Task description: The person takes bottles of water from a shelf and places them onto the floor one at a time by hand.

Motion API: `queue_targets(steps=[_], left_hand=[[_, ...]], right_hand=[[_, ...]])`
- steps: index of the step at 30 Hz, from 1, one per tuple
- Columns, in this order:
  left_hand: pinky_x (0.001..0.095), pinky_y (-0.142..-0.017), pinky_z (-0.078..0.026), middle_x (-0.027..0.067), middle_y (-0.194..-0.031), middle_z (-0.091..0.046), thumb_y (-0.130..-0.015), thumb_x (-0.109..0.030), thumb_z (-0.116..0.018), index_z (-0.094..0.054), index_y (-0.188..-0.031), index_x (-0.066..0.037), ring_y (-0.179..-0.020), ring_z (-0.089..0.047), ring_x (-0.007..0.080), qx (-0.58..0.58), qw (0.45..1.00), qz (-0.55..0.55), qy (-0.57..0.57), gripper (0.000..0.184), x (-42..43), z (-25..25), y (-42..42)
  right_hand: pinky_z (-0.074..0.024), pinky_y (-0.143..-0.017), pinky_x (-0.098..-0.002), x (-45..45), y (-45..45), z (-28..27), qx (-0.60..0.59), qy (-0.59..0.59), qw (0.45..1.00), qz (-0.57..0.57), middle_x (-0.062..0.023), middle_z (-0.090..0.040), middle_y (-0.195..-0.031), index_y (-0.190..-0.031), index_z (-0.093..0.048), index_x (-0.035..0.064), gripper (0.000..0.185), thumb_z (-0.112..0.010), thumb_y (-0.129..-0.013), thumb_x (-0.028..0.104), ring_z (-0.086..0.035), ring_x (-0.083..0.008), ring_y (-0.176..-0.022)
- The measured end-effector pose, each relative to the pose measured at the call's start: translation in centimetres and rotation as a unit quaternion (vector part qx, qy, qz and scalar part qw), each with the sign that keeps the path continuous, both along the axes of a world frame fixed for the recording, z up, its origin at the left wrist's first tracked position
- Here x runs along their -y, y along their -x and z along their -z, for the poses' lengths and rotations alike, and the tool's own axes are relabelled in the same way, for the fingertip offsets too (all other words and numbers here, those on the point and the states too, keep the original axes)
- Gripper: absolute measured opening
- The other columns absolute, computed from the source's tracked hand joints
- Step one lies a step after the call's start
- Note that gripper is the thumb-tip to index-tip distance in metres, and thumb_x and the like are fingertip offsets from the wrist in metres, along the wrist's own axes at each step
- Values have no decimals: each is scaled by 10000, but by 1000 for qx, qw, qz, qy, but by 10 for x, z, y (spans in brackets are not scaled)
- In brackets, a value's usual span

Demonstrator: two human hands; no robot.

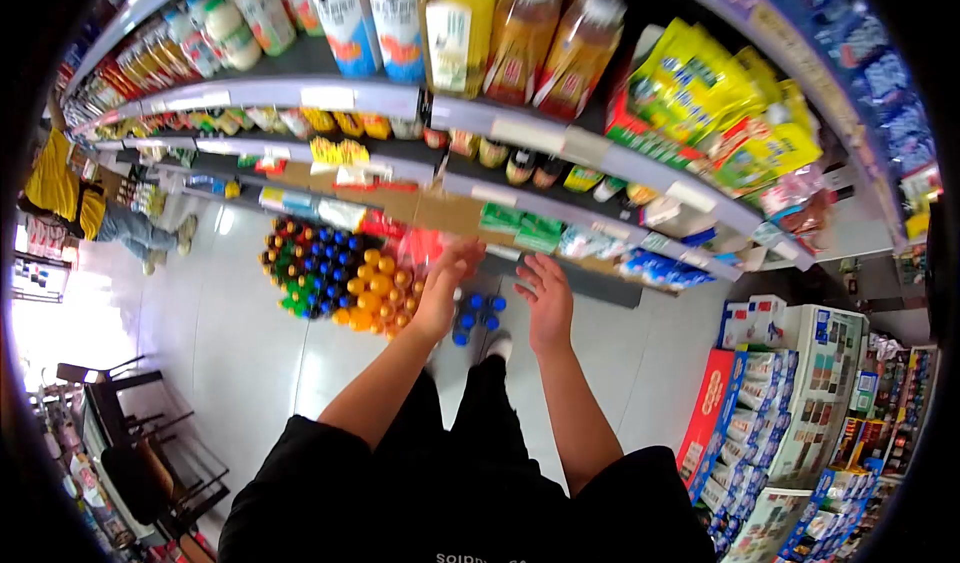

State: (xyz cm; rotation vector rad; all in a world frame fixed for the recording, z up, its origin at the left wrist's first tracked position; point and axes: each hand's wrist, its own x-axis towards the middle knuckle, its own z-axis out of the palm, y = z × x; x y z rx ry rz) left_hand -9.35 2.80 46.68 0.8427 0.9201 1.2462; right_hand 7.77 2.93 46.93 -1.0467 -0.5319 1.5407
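Note:
My left hand (445,288) is held out over the floor in front of the lowest shelf, its fingers loosely apart and nothing visible in them. Level with it, my right hand (546,303) has its fingers spread and is likewise bare. Between and below the hands, a small group of blue-capped bottles (478,315) stands on the floor by my feet. To the left of my left hand is a larger block of bottles with orange caps (375,293), blue caps (332,258) and green caps (298,298). Green packets (522,225) lie on the low shelf beyond my hands.
Store shelves (500,123) curve across the front, carrying large oil-coloured bottles (460,33), jars and yellow bags (690,78). A display of packets (755,413) stands at the right. Dark chairs (150,453) are at the lower left. A person in yellow (65,188) stands far left.

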Motion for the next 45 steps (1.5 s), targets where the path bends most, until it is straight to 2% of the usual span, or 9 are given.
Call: queue_targets(steps=[1, 10, 22, 23, 25, 29, 33, 34, 45], left_hand=[[348, -991, -308, 106, -1240, -491, -884, -391, -438, -386, -1296, -23, -1169, -441, 212, -19, 999, 13, -23, 555, -5, -12, 2], [359, -998, -291, 137, -1239, -477, -815, -211, -440, -313, -1339, -39, -1151, -438, 237, -27, 972, -9, -233, 566, -45, -142, -1], [387, -1041, -249, 157, -1263, -450, -816, -201, -456, -292, -1333, -13, -1214, -391, 263, -19, 913, 32, -405, 575, -97, -265, -13], [400, -1009, -290, 161, -1253, -464, -818, -406, -486, -304, -1329, -25, -1171, -432, 268, -44, 902, 7, -429, 663, -105, -271, -19], [399, -1012, -288, 168, -1258, -457, -823, -407, -485, -301, -1328, -11, -1185, -425, 269, -65, 890, 18, -451, 667, -111, -290, -24], [388, -1039, -255, 168, -1273, -435, -851, -200, -428, -290, -1335, -11, -1212, -399, 266, -74, 858, 30, -507, 537, -127, -328, -41], [381, -1026, -272, 162, -1267, -438, -846, -182, -433, -318, -1323, -24, -1206, -405, 255, -59, 853, 31, -518, 516, -141, -360, -63], [375, -1023, -275, 155, -1263, -440, -845, -174, -427, -328, -1319, -29, -1199, -410, 246, -48, 852, 32, -520, 505, -149, -366, -68], [347, -967, -307, 100, -1286, -439, -865, -328, -420, -404, -1277, -40, -1189, -411, 219, -36, 881, -31, -472, 503, -222, -424, -138]], right_hand=[[-437, -818, -344, -5, -3, -14, 3, -22, 1000, -2, -127, -487, -1220, -1242, -433, 12, 413, -460, -900, 242, -507, -228, -1056], [-431, -874, -353, -49, -26, -137, 50, -267, 962, -8, -136, -492, -1239, -1231, -449, 3, 394, -410, -880, 176, -508, -241, -1100], [-392, -922, -379, -88, -51, -269, 134, -419, 897, 41, -138, -474, -1252, -1246, -422, 17, 484, -481, -816, 232, -479, -257, -1126], [-381, -934, -383, -90, -55, -280, 140, -432, 890, 47, -136, -468, -1256, -1255, -411, 20, 496, -480, -814, 237, -465, -255, -1140], [-375, -941, -386, -92, -63, -303, 185, -463, 865, 58, -136, -466, -1258, -1258, -410, 21, 502, -480, -817, 252, -463, -256, -1143], [-372, -945, -389, -106, -78, -342, 227, -513, 824, 86, -149, -462, -1258, -1263, -406, 10, 521, -492, -820, 271, -447, -260, -1161], [-362, -959, -390, -112, -86, -375, 244, -530, 805, 109, -149, -445, -1271, -1259, -411, 2, 511, -500, -819, 247, -438, -260, -1171], [-345, -944, -322, -117, -90, -381, 206, -543, 810, 79, -110, -419, -1273, -1276, -406, 47, 475, -506, -813, 73, -401, -218, -1175], [-328, -955, -373, -198, -91, -437, 311, -553, 750, 186, -164, -406, -1271, -1259, -415, 43, 561, -627, -764, 203, -391, -260, -1183]])
